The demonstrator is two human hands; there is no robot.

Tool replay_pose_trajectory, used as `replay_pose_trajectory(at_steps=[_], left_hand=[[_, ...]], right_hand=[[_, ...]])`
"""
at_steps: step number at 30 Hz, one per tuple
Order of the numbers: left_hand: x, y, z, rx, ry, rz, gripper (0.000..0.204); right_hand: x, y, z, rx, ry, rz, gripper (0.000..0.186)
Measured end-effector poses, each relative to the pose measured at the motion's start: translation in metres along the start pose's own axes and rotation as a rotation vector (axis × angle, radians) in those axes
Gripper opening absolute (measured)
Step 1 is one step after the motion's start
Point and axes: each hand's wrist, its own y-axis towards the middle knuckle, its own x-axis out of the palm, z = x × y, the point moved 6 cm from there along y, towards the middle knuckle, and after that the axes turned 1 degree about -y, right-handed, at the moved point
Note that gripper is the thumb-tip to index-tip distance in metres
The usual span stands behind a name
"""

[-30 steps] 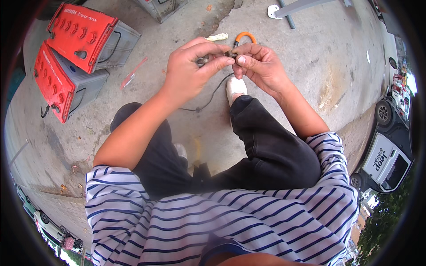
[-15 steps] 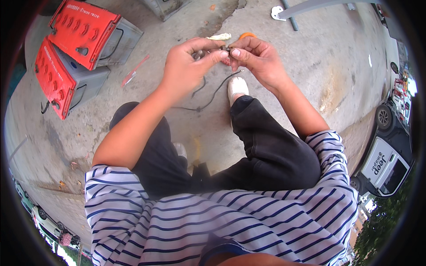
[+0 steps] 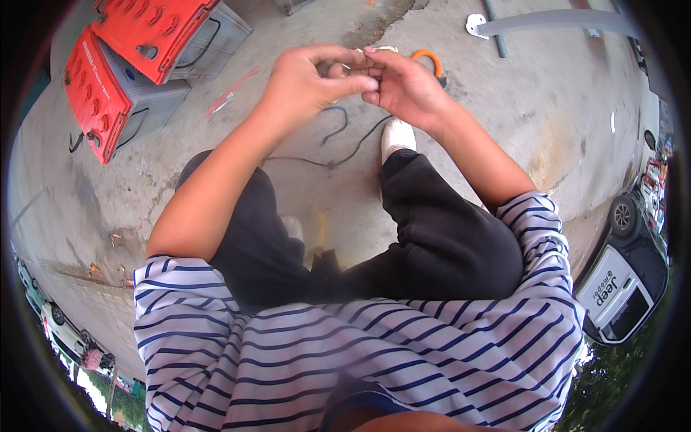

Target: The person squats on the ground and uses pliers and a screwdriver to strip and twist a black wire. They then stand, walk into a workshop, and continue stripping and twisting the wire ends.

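Both of my hands are raised together over the concrete floor, fingertips meeting. My left hand (image 3: 306,81) is curled, thumb stretched toward the right hand, around something small with a bright glint; its kind is hidden by the fingers. Opposite it, my right hand (image 3: 410,90) has its palm partly showing and its fingers reaching to the left fingertips, and I see nothing gripped in it. Beneath the hands a thin dark cable (image 3: 331,165) curves over the floor. Just past the right hand lies an orange curved thing (image 3: 432,59) with a dark end.
Two large batteries with red tops (image 3: 155,36) (image 3: 93,93) lean together at the far left. A thin red strip (image 3: 229,93) lies beside them. At the far right are a grey bar with a white end plate (image 3: 475,25) and a grey rod (image 3: 497,32). Parked vehicles (image 3: 619,281) stand beyond.
The small dark piece between my fingertips has gone out of sight behind the fingers. My right hand has loosened from its pinch and turned its palm more into view. The whole view has shifted slightly.
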Motion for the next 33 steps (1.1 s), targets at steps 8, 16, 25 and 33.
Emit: replay_pose_trajectory(at_steps=[8, 16, 25, 33], left_hand=[[-0.086, -0.017, -0.028, -0.241, -0.611, 0.347, 0.038], [-0.12, -0.046, -0.045, -0.306, -0.918, 0.454, 0.034], [-0.115, -0.079, -0.09, -0.459, -0.798, 0.517, 0.029], [-0.04, -0.134, -0.251, -0.902, -0.054, 0.644, 0.033]], right_hand=[[-0.096, 0.067, 0.094, 0.066, -1.57, 0.116, 0.031], [-0.103, 0.1, 0.155, 0.159, -1.908, 0.102, 0.034], [-0.128, 0.118, 0.149, 0.097, -1.905, 0.099, 0.031], [-0.114, 0.13, 0.149, -0.109, -1.585, -0.165, 0.019]])
